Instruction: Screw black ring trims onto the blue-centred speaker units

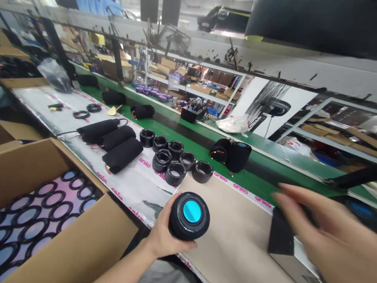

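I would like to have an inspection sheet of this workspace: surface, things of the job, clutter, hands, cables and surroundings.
Surface: white sheet with pink "anko" lettering; beige flat sheet lying on it.
Job's things: black cylinder with shiny blue round end, held; black plastic-looking rings grouped beyond it; three black fabric-looking cylinders lying left of the rings.
Clutter: clear plastic bag toward the far left.
Hands: left hand grips the blue-ended cylinder; right hand blurred, near a black-and-white box-shaped object, contact unclear.
Cables: thin red wires by the fabric-looking cylinders; tangled black cables farther back.
Surroundings: open brown cardboard box holding black-rimmed round pieces; metal shelving behind.
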`<action>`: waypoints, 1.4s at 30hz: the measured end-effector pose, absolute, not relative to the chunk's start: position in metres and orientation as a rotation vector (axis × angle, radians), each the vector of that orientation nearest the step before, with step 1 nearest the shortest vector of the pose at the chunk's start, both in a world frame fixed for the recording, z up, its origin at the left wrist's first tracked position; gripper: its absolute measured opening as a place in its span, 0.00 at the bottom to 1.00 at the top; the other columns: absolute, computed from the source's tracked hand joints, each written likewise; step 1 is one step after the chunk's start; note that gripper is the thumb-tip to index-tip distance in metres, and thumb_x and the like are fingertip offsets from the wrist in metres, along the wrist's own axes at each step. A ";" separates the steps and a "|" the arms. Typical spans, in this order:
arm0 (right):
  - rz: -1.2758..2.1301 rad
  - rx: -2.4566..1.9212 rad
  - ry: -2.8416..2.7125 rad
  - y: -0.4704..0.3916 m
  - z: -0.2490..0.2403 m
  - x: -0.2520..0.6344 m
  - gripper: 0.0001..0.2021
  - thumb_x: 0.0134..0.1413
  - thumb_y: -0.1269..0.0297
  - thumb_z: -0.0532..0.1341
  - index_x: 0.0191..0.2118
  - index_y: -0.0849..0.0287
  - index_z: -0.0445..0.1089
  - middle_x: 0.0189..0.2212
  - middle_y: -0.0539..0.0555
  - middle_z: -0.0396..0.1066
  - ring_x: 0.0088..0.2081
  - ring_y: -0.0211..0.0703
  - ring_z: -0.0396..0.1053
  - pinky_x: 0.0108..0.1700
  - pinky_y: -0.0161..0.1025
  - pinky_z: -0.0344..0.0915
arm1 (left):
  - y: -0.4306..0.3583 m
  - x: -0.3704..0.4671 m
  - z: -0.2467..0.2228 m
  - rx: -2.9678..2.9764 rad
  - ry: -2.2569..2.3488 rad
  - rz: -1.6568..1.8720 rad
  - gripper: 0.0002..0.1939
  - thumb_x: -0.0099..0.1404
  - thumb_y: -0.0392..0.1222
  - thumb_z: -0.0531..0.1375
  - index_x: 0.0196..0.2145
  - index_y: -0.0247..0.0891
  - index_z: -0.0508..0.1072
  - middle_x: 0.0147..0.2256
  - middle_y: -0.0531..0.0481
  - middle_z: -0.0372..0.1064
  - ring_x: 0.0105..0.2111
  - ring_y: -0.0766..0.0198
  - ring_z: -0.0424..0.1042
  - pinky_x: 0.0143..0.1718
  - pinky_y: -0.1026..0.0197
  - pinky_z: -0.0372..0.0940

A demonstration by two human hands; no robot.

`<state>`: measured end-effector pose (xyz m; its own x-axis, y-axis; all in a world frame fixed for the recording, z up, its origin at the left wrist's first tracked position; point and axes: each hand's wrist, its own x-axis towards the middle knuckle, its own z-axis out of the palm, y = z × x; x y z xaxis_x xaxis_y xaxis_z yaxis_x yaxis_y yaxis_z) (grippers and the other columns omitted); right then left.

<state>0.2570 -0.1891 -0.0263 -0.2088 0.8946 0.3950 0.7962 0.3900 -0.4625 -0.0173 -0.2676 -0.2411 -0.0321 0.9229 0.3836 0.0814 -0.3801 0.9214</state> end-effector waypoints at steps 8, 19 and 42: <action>0.143 -0.725 -3.015 -0.072 -0.058 0.099 0.33 0.58 0.77 0.71 0.68 0.62 0.67 0.65 0.66 0.69 0.70 0.60 0.63 0.70 0.57 0.67 | -0.270 -0.013 -0.252 1.703 1.060 1.670 0.67 0.44 0.49 0.83 0.75 0.43 0.56 0.67 0.29 0.70 0.66 0.28 0.73 0.66 0.29 0.71; -0.285 -0.446 -3.451 -0.032 -0.099 0.042 0.24 0.72 0.58 0.66 0.66 0.61 0.68 0.57 0.61 0.73 0.59 0.53 0.73 0.63 0.57 0.74 | -0.263 -0.009 -0.252 1.682 1.102 1.589 0.70 0.39 0.49 0.83 0.74 0.38 0.57 0.66 0.27 0.71 0.65 0.28 0.74 0.69 0.29 0.67; -0.378 -0.370 -3.271 -0.056 -0.033 0.066 0.18 0.66 0.77 0.59 0.60 0.67 0.67 0.44 0.57 0.75 0.52 0.50 0.75 0.78 0.71 0.43 | -0.264 -0.015 -0.252 1.721 1.110 1.658 0.63 0.47 0.51 0.81 0.73 0.37 0.57 0.66 0.26 0.70 0.67 0.30 0.72 0.68 0.31 0.69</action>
<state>0.0658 -0.0557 -0.0329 -0.9604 0.2384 -0.1440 0.1994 0.9494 0.2425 -0.0148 -0.2644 -0.2519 -0.0747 0.8210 0.5659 0.2107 -0.5417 0.8137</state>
